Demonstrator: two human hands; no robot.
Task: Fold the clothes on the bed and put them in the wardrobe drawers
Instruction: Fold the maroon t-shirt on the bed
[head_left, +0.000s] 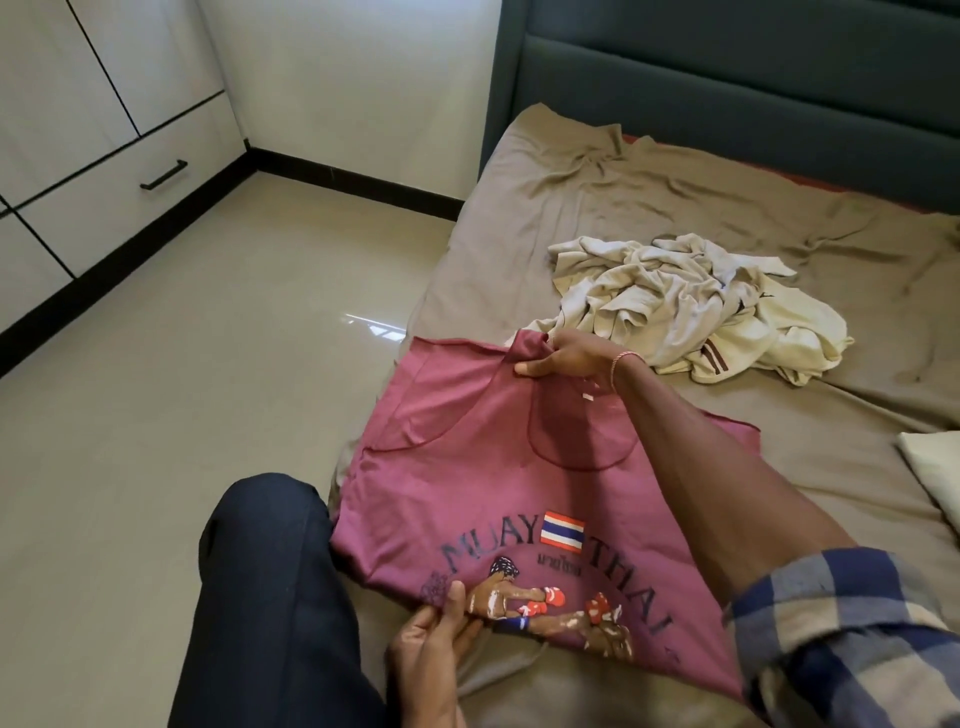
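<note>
A maroon sleeveless shirt (467, 467) with a boxing print lies spread over the near left part of the bed (649, 218). My right hand (563, 358) reaches across it and pinches its far top edge by the shoulder strap. My left hand (439, 639) grips the near edge of the shirt beside the printed figures. Behind the shirt, a crumpled pile of cream and grey clothes (696, 306) sits in the middle of the bed. The wardrobe drawer (130, 182) with a black handle stands shut at the far left.
The bed has a wrinkled brown sheet and a dark green headboard (727, 78). A white pillow corner (935, 467) shows at the right edge. Glossy tiled floor (208, 338) lies between bed and wardrobe. My knee in dark trousers (270, 597) is at the bed's near edge.
</note>
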